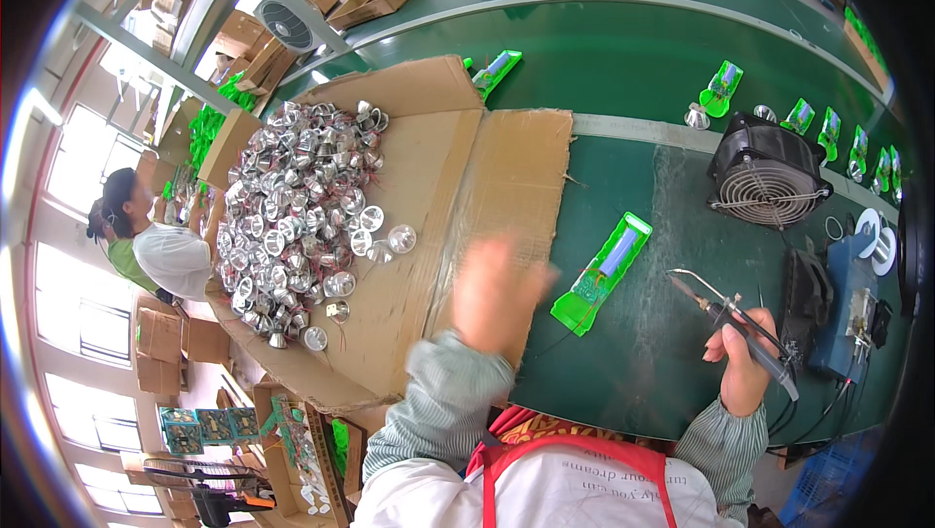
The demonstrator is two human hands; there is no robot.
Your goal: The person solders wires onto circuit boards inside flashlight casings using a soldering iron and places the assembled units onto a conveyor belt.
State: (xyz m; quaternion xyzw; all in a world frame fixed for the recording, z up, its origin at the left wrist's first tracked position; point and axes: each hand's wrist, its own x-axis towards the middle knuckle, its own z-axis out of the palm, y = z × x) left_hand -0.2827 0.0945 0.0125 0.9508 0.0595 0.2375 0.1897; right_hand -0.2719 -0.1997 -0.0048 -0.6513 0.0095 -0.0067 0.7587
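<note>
My right hand (pixel 744 364) is closed around a soldering iron (pixel 745 335) with a thin curved metal tube along its tip, pointing up and left. My left hand (pixel 495 289) is smeared by motion above the cardboard flap, so its fingers do not show clearly. Between the hands, a bright green plastic housing (pixel 587 302) lies on the green table, holding a blue-wrapped cylindrical cell (pixel 620 249) and a small green circuit board (pixel 588 285). A thin wire trails from its lower end. Left of my left hand, a large heap of silvery reflector cups (pixel 292 207) with thin wires fills an open cardboard box (pixel 419 153).
A black fan (pixel 769 172) with a round grille stands at the right, beyond a blue soldering station (pixel 845 309) and a white solder spool (pixel 882 250). More green housings (pixel 722 90) lie along the conveyor (pixel 623 56). At the far left, people (pixel 170 245) work.
</note>
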